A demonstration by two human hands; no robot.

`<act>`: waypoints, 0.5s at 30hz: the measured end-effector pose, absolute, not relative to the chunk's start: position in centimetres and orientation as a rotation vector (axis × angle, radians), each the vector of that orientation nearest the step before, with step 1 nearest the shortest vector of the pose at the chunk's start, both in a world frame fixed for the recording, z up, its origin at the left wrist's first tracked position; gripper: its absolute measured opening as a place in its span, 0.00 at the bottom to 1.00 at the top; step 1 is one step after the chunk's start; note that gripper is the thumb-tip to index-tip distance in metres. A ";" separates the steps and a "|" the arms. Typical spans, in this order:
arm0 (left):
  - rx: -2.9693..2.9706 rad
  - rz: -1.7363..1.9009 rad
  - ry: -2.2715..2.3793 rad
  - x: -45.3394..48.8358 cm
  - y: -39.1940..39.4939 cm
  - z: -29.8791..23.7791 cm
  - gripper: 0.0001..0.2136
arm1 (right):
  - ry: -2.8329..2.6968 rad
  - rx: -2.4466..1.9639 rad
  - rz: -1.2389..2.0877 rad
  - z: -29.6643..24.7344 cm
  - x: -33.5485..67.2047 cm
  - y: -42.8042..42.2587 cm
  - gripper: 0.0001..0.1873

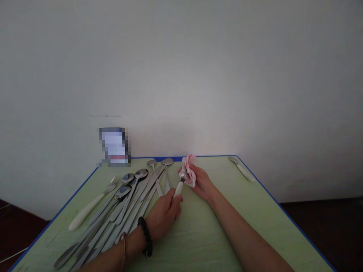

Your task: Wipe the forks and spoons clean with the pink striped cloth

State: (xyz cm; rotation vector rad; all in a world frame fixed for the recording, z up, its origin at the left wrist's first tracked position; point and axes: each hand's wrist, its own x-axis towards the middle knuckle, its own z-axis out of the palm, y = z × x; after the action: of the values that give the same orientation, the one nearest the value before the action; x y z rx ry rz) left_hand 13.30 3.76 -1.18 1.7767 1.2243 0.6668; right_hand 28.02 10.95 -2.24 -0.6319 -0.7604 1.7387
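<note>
My left hand (166, 207), with a black bead bracelet (146, 236) at the wrist, is closed around the white handle of a piece of cutlery (178, 189). A pink and white cloth (189, 172) is bunched around its metal head, so I cannot tell whether it is a fork or a spoon. My right hand (200, 182) grips that cloth from the right side. Left of my left hand lies a pile of long metal spoons (141, 174) and table knives (141, 206), partly hidden by my forearm.
A white-handled fork (87, 210) lies at the pile's left edge. Another white-handled piece of cutlery (242, 169) rests at the far right. A blurred phone-like screen (115, 145) stands at the back left. The green table (255, 219) has a blue edge and meets a pale wall (198, 75).
</note>
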 end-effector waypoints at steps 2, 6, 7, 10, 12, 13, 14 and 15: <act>1.706 0.697 1.240 13.3 4.0 -1.4 0.14 | -0.840 -0.636 1.758 -2.2 28.1 10.7 0.17; 1.720 0.695 1.295 13.2 4.4 -1.8 0.15 | -0.998 -0.683 1.807 -2.0 28.1 10.0 0.17; 1.766 0.687 1.317 13.1 4.4 -1.8 0.14 | -1.014 -0.690 1.816 -1.9 28.1 9.9 0.17; 1.948 0.676 1.400 13.0 4.2 -1.8 0.11 | -1.029 -0.722 1.798 -1.7 28.2 9.8 0.16; 2.038 0.651 1.437 12.9 4.0 -1.7 0.10 | -1.005 -0.731 1.784 -1.7 28.2 9.9 0.15; 2.060 0.630 1.440 12.9 3.9 -1.7 0.10 | -0.982 -0.725 1.780 -1.6 28.2 10.0 0.15; 2.065 0.611 1.436 12.8 3.9 -1.6 0.10 | -0.956 -0.715 1.782 -1.6 28.3 10.0 0.16; 2.058 0.600 1.422 12.8 3.8 -1.6 0.10 | -0.929 -0.702 1.787 -1.6 28.3 10.1 0.16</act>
State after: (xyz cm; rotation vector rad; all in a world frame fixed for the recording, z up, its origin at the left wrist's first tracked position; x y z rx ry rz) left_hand 12.84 3.83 -1.56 2.0584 1.4217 0.5999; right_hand 28.32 10.09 -1.62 -0.7025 -0.9292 1.7874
